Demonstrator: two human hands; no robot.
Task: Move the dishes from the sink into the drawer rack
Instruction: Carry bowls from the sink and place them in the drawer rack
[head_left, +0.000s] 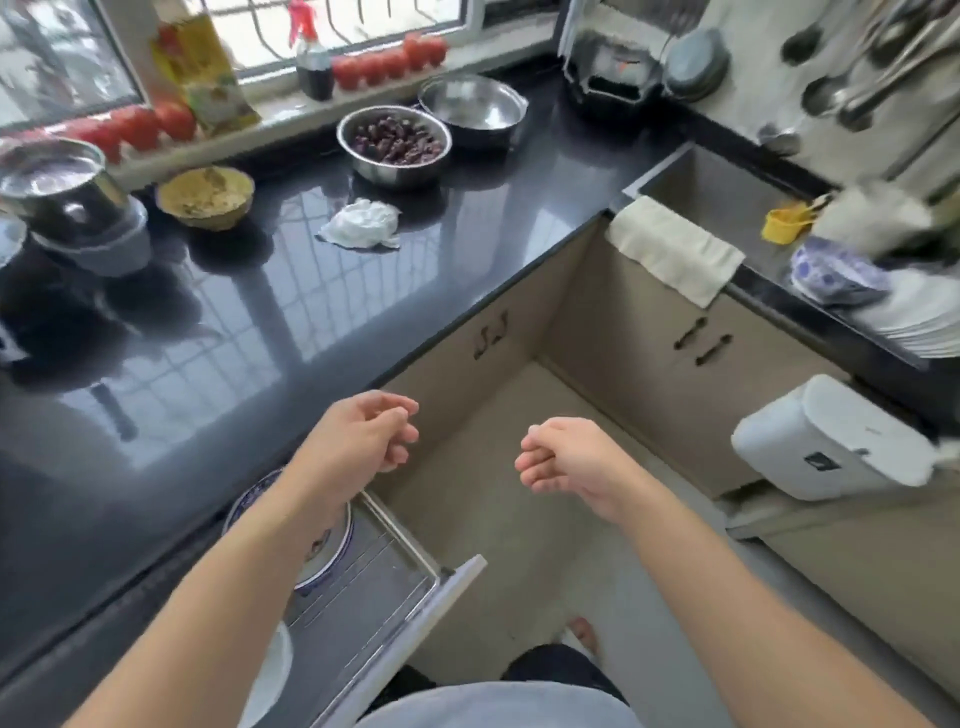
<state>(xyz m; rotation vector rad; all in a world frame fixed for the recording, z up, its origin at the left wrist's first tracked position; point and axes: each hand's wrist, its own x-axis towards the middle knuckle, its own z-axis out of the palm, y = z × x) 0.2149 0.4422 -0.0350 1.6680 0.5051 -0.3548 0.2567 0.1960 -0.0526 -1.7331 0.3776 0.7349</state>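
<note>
dark kitchen counter (249, 312), left hand (363, 441) and right hand (566, 462) loosely curled, empty, above open drawer rack (374, 571)

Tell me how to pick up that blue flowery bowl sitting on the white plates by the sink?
The blue patterned bowl looks tipped over on the plate stack, mouth mostly down. Probably come from above with the empty right hand and make your grip across its rounded back, fingers hooking under the rim.

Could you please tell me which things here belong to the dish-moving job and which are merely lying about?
Part of the job:
- sink
- blue patterned bowl on a stack of white plates beside it
- open drawer rack, a blue-rimmed plate already inside
- left hand and right hand, both holding nothing

Lying about:
- steel bowl of dark fruit
- crumpled tissue
- tomatoes
- cloth
</note>
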